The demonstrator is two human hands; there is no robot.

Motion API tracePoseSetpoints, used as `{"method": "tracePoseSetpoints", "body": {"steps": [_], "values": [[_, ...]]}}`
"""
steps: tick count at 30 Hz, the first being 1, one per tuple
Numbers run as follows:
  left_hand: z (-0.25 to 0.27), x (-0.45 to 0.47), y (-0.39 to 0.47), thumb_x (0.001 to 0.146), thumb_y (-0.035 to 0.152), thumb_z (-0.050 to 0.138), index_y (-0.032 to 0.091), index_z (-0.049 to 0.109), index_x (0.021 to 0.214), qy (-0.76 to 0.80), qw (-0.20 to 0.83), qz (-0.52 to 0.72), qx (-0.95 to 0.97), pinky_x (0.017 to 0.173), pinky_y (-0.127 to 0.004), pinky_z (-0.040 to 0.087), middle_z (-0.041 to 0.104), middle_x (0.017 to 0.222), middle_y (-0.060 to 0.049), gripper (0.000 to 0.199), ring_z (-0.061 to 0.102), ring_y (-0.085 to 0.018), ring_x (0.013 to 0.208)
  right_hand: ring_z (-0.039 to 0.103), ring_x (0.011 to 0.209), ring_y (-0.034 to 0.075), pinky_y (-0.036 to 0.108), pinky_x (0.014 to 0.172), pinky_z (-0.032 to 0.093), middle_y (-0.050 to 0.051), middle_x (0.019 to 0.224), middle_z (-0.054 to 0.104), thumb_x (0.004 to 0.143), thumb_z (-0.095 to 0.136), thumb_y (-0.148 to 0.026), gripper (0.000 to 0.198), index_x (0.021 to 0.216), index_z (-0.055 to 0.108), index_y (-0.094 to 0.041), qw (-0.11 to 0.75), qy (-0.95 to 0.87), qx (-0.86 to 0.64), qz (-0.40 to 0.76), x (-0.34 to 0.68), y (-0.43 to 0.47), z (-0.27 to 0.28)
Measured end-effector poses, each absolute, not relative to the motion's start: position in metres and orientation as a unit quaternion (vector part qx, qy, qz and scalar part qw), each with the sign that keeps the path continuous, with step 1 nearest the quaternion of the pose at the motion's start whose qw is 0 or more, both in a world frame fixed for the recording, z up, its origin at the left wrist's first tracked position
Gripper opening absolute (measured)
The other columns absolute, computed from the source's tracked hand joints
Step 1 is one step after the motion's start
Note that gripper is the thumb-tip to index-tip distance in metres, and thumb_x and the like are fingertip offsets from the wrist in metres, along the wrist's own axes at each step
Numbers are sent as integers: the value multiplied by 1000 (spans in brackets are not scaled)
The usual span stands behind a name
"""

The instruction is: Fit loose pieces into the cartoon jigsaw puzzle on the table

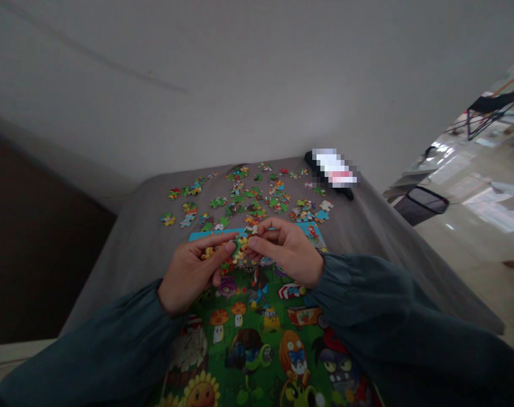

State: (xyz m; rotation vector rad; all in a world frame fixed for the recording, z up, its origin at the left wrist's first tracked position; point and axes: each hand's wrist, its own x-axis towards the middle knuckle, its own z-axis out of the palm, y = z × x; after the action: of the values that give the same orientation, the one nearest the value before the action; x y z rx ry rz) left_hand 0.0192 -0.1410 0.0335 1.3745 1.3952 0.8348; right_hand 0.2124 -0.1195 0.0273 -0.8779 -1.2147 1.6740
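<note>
Above the far part of a colourful jigsaw puzzle (257, 316), my two hands meet nearly fingertip to fingertip. My left hand (193, 268) pinches a small green and yellow puzzle piece (238, 244) at its edge between thumb and index finger. My right hand (284, 249), thumb and fingers pinched together, grips the same piece or one touching it; I cannot tell which. The fingers cover part of it. Beneath the hands lies the puzzle's picture of cartoon plants and mushrooms on green, with a light blue strip (197, 236) along the far edge.
Loose puzzle pieces (235, 206) are scattered over the grey cloth (142, 226) beyond the puzzle. A black object with a blurred bright screen (333, 169) rests at the far right corner, near the wall. Off the right side, a tiled floor and furniture show.
</note>
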Motion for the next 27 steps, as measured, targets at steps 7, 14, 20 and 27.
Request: {"method": "tracePoseSetpoints", "body": {"steps": [7, 14, 20, 27], "values": [[32, 19, -141, 80, 57, 67, 14, 70, 107, 593, 478, 366, 535, 36, -16, 21, 50, 37, 6, 52, 35, -7, 34, 58, 58, 8, 24, 58, 48, -5, 67, 62, 78, 69, -29, 20, 86, 54, -19, 379, -550, -360, 651, 214, -119, 27], [35, 19, -142, 81, 60, 65, 15, 70, 101, 597, 461, 370, 543, 36, -17, 21, 46, 34, 7, 50, 34, -7, 32, 52, 56, 8, 25, 56, 44, -5, 67, 56, 80, 65, -29, 15, 89, 58, -19, 363, -612, -364, 602, 214, -120, 26], [37, 20, -141, 83, 61, 61, 13, 71, 102, 593, 462, 344, 562, 35, -17, 21, 48, 34, 6, 52, 35, -7, 32, 50, 57, 9, 26, 57, 42, -4, 68, 57, 80, 62, -30, 14, 88, 61, -18, 350, -630, -362, 591, 214, -121, 23], [34, 17, -142, 84, 66, 54, 11, 71, 110, 554, 509, 317, 577, 36, -17, 23, 49, 35, 3, 63, 37, -7, 32, 54, 60, 10, 26, 59, 46, -3, 68, 59, 80, 65, -33, 16, 83, 61, -18, 346, -615, -381, 598, 215, -121, 22]]}}
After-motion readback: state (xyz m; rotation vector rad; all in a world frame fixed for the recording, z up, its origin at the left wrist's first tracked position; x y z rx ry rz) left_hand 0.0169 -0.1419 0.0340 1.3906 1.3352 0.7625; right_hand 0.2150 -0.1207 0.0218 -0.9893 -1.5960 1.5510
